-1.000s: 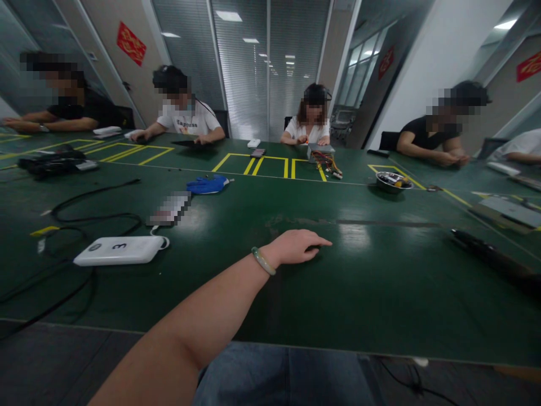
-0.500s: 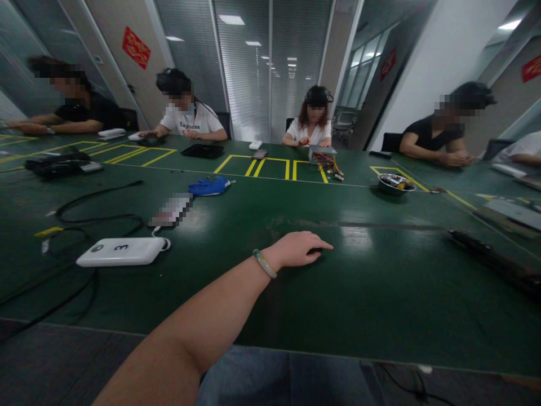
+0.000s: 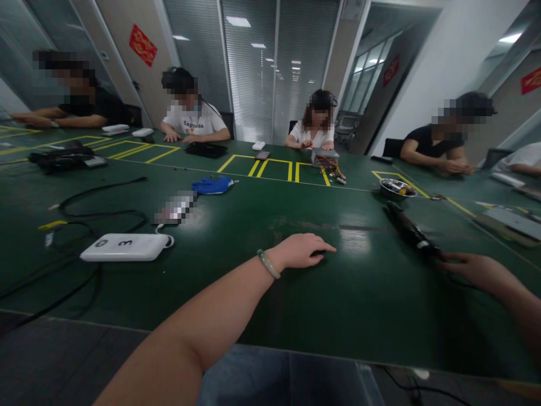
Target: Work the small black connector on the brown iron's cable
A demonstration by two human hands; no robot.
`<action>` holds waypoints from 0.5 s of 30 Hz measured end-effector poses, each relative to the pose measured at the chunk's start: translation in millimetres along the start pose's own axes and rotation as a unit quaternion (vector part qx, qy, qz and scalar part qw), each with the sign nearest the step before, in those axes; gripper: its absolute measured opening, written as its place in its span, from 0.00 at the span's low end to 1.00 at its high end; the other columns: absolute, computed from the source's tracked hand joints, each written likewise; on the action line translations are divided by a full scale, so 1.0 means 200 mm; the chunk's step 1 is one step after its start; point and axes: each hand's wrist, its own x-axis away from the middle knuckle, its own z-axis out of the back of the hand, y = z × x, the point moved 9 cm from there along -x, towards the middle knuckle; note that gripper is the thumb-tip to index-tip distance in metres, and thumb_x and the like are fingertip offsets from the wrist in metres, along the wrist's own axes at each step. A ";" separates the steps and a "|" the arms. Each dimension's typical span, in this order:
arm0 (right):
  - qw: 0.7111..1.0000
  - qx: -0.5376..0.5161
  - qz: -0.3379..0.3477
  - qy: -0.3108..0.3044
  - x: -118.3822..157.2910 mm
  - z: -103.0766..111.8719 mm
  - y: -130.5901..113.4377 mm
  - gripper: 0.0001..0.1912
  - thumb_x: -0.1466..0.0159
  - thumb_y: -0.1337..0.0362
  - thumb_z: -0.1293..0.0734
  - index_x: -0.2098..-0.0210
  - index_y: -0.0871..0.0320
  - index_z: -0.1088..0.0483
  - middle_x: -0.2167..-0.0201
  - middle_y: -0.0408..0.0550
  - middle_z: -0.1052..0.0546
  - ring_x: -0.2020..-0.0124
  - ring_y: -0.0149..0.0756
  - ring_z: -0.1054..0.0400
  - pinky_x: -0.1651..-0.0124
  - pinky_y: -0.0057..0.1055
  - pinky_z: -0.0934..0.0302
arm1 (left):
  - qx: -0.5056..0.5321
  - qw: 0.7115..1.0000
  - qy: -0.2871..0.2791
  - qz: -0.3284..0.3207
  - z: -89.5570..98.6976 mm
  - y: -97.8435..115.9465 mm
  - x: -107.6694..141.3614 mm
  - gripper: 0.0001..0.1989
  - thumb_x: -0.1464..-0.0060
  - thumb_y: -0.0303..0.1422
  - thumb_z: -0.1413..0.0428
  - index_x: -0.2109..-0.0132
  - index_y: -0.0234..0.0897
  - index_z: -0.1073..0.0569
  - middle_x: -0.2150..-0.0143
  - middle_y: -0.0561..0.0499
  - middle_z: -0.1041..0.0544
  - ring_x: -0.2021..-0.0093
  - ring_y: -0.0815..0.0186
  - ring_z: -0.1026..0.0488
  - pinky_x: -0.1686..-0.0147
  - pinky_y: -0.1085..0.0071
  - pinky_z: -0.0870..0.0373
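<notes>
My left hand [image 3: 302,251], a bangle on its wrist, rests palm down on the green table [image 3: 262,293]. Its index finger points right, the thumb is apart, and I see nothing held. At the right, my right hand [image 3: 475,272] has its fingers closed at the near end of a long black object [image 3: 412,231], blurred, with a thin cord by the hand. The far end of this object points at a metal bowl [image 3: 397,189] with small items in it.
A white power bank [image 3: 124,247] marked 3 is cabled to a phone [image 3: 175,208] on the left. Behind are a blue glove [image 3: 211,185] and a metal box [image 3: 324,155] with coloured wires. Black cables [image 3: 101,211] curl at the left. Several people sit across the table.
My right hand has come into view at the right, on the black object, which has shifted left and away from me. My left hand stays in place. The view has shifted slightly.
</notes>
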 end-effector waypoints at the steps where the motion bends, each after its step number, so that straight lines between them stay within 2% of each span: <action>1: 0.999 0.012 0.010 -0.048 -0.05 -0.10 -0.05 0.11 0.47 0.63 0.25 0.63 0.57 0.19 0.66 0.63 0.24 0.70 0.45 0.31 0.62 0.40 0.44 | 0.002 1.000 0.006 0.000 0.01 0.00 0.00 0.20 0.38 0.32 0.49 0.40 0.46 0.34 0.48 0.51 0.26 0.48 0.64 0.30 0.51 0.67 0.32; 3: 0.993 0.031 0.042 -0.103 -0.09 -0.26 -0.20 0.17 0.43 0.60 0.28 0.55 0.57 0.21 0.63 0.61 0.24 0.65 0.46 0.30 0.61 0.38 0.44 | 0.000 1.000 0.025 0.007 0.03 -0.01 0.01 0.21 0.38 0.32 0.49 0.39 0.46 0.35 0.48 0.51 0.26 0.48 0.64 0.30 0.50 0.66 0.32; 5: 0.991 0.040 0.077 -0.105 -0.09 -0.35 -0.40 0.19 0.40 0.59 0.31 0.51 0.58 0.23 0.63 0.59 0.24 0.64 0.46 0.30 0.62 0.37 0.44 | -0.009 0.998 0.050 0.024 0.06 -0.04 0.01 0.22 0.38 0.32 0.49 0.38 0.45 0.36 0.47 0.50 0.27 0.47 0.64 0.31 0.48 0.65 0.33; 9: 0.987 0.046 0.114 -0.102 -0.01 -0.43 -0.70 0.21 0.42 0.58 0.31 0.50 0.57 0.23 0.67 0.53 0.23 0.67 0.44 0.30 0.67 0.33 0.44 | -0.037 0.991 0.104 0.082 0.12 -0.10 0.04 0.25 0.39 0.32 0.50 0.35 0.44 0.41 0.43 0.48 0.30 0.43 0.62 0.33 0.44 0.61 0.34; 12: 0.981 0.033 0.151 -0.121 0.06 -0.49 -0.86 0.23 0.41 0.56 0.32 0.49 0.56 0.24 0.72 0.49 0.24 0.72 0.41 0.31 0.71 0.31 0.45 | -0.050 0.982 0.136 0.124 0.14 -0.14 0.05 0.29 0.39 0.31 0.50 0.33 0.43 0.47 0.41 0.47 0.33 0.41 0.60 0.36 0.42 0.59 0.36; 15: 0.962 0.018 0.224 -0.155 0.18 -0.55 -1.01 0.25 0.41 0.54 0.33 0.47 0.58 0.26 0.74 0.45 0.26 0.75 0.36 0.33 0.72 0.28 0.47 | -0.071 0.970 0.161 0.170 0.16 -0.19 0.06 0.34 0.41 0.28 0.50 0.31 0.41 0.53 0.37 0.45 0.37 0.36 0.59 0.40 0.38 0.58 0.40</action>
